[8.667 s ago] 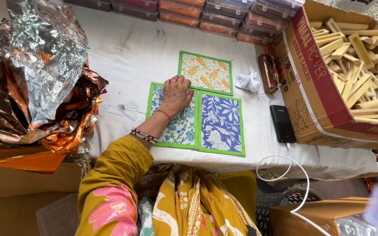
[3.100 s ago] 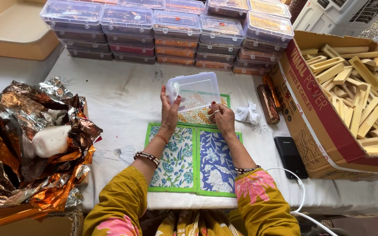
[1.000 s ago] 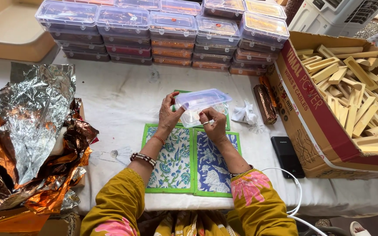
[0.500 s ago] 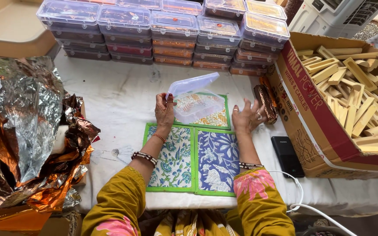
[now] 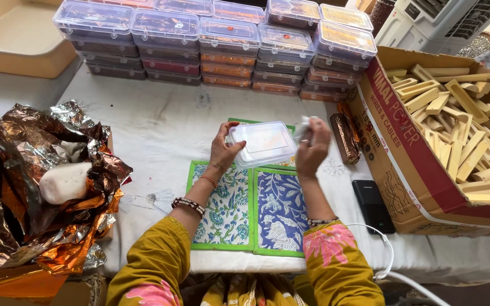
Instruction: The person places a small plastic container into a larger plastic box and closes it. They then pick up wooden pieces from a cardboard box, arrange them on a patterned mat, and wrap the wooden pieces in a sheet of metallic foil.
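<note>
The left hand point(image 5: 224, 148) grips the left end of a clear plastic lid point(image 5: 263, 143) held above green-bordered floral mats point(image 5: 250, 209), its long axis running left to right. The right hand point(image 5: 313, 148) pinches a white crumpled cloth point(image 5: 303, 128). Stacked clear rectangular boxes point(image 5: 216, 45) line the far edge; a red-sided carton point(image 5: 404, 141) stands right.

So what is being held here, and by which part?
A clear plastic container: left hand grips its left edge; right hand, at its right edge, also pinches something white.
</note>
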